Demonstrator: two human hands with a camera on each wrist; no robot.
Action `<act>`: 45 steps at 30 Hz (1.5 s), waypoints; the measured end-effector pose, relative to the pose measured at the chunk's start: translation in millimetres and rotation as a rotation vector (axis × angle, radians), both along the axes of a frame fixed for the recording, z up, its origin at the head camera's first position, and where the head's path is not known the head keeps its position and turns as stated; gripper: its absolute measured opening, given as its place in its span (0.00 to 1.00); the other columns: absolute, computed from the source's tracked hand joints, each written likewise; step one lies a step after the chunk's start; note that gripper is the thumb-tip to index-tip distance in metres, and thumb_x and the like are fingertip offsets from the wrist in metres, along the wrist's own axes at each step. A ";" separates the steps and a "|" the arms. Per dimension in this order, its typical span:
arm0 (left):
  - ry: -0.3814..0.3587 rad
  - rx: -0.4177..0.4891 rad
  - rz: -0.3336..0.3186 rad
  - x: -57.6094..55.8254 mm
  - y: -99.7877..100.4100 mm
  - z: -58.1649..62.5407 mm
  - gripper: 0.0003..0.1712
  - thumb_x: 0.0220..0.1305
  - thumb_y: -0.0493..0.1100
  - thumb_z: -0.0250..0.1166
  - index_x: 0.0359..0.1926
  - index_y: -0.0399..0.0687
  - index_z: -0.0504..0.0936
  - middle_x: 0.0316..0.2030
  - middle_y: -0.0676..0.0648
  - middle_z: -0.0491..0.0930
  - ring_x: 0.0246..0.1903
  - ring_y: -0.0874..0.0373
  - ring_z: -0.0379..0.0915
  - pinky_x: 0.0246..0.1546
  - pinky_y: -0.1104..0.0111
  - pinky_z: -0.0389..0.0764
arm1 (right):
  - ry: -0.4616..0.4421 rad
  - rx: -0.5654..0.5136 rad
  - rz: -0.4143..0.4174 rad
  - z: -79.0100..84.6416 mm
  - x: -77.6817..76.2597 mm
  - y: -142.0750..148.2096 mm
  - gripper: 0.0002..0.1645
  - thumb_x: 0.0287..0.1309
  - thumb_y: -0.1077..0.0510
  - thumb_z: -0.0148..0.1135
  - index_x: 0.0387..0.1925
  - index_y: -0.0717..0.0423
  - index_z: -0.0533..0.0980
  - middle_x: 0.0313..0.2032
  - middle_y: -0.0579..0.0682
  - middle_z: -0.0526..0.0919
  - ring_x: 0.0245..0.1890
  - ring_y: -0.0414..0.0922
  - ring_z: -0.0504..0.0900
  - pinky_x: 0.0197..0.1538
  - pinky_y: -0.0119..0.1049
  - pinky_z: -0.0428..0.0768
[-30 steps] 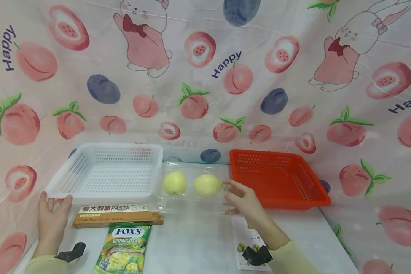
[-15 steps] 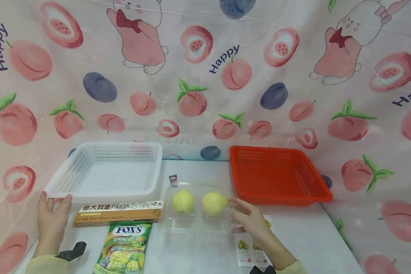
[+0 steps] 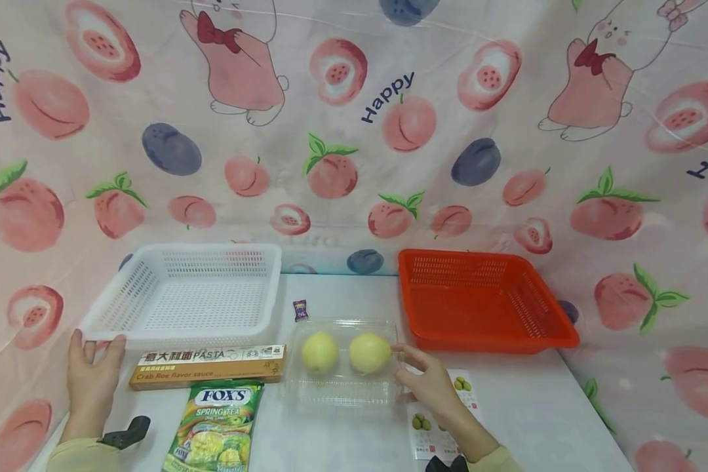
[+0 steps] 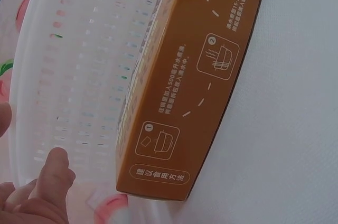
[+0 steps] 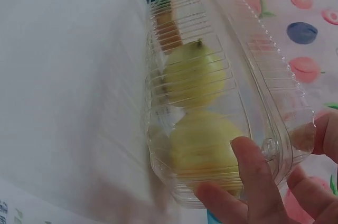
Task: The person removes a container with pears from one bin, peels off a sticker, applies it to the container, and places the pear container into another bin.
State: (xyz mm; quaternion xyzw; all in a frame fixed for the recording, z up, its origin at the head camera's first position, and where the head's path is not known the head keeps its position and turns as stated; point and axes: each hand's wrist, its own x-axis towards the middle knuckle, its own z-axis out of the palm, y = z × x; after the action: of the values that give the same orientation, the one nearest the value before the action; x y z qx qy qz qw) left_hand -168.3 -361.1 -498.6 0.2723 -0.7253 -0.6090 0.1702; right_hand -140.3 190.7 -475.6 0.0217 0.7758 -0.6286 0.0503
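far left: left hand [image 3: 92,380], fingers loosely bent, touching the near left corner of white basket [image 3: 203,301]; can't tell if they grip the rim. in front of it, pasta box [image 3: 206,375]: "意大利面 pasta", "crab roe flavor sauce"; in left wrist view "建议食用方法", steps 1 and 2. nearer the person, green bag [image 3: 217,426]: "fox's", "spring tea". small purple packet [image 3: 300,310], print too small. clear container [image 3: 342,391] over mid worktop [image 3: 330,442], two yellow-green fruits [image 3: 320,352] inside, long axis left-right; can't tell if it touches down. it lies left of right hand [image 3: 429,385], the nearer hand, fingers curled round its right end. card [image 3: 427,440] partly behind right forearm, fruit pictures, text unreadable. red basket [image 3: 472,305] farther back right. backdrop [image 3: 401,180]: "happy".
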 end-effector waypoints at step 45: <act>0.377 -0.496 -0.264 41.1 143.1 50.4 0.35 0.68 0.40 0.62 0.71 0.37 0.60 0.71 0.36 0.55 0.70 0.39 0.49 0.66 0.42 0.57 | 0.198 0.622 -0.154 5.5 27.1 56.7 0.15 0.65 0.48 0.63 0.43 0.54 0.84 0.30 0.41 0.84 0.32 0.38 0.79 0.35 0.33 0.80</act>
State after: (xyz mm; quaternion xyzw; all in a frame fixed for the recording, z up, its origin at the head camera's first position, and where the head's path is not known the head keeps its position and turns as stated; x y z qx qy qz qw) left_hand -127.2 -218.0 -448.2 0.0088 -0.8360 -0.4706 0.2821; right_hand -113.2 247.4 -470.1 0.0332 0.9276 -0.3629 -0.0820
